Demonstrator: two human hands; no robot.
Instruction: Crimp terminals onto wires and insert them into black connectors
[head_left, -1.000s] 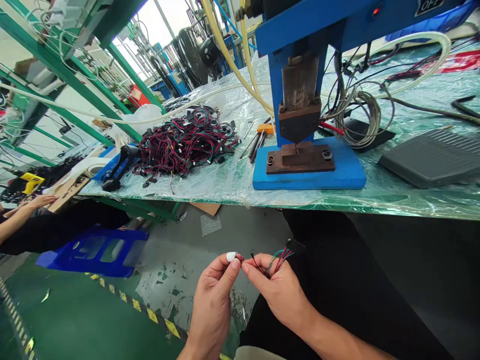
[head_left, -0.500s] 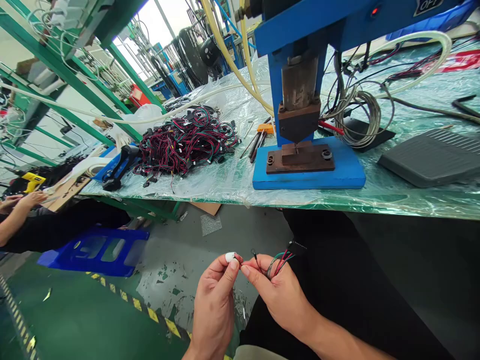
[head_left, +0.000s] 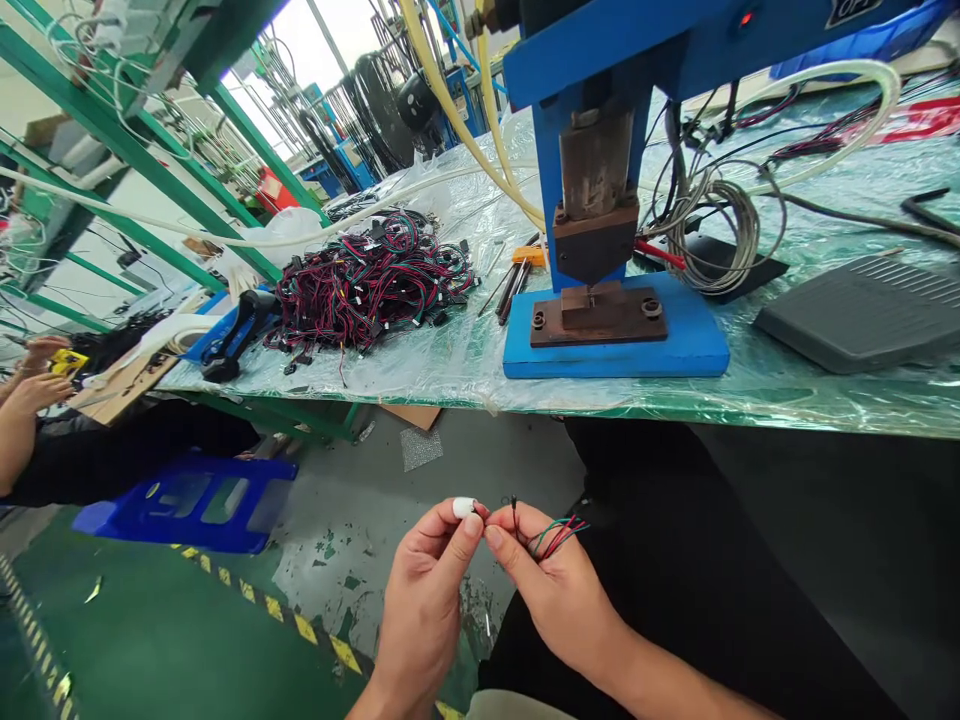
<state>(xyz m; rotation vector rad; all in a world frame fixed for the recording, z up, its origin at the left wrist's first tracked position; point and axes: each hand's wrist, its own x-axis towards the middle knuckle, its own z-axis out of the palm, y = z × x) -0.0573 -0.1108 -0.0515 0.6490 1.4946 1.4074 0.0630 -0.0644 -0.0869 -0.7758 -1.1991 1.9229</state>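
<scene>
My left hand [head_left: 436, 585] is closed in a pinch, with a white cover on its index fingertip. Between its thumb and index finger is the small dark end of a wire harness. Close against it, my right hand [head_left: 559, 590] grips the same wire harness [head_left: 559, 535] between thumb and fingers. Red, green and black wires loop out over the right fingers, and a thin black wire with a small ring-like tip stands up beside the index finger. Both hands are above my lap, below the bench edge. The pinched tips largely hide the wire end.
A blue press [head_left: 615, 335] stands on the plastic-covered bench [head_left: 420, 375]. Left of it lie a heap of wire harnesses [head_left: 367, 280] and some slim tools [head_left: 514, 290]; to its right, coiled cable [head_left: 724, 240] and a grey pedal [head_left: 862, 310]. A co-worker's hands [head_left: 37, 385] and a blue stool [head_left: 195, 505] are at left.
My hands stay together, fingertips shifting slightly. The wires over my right hand have moved a little, and a dark connector behind them has dropped lower. The co-worker's hands have moved.
</scene>
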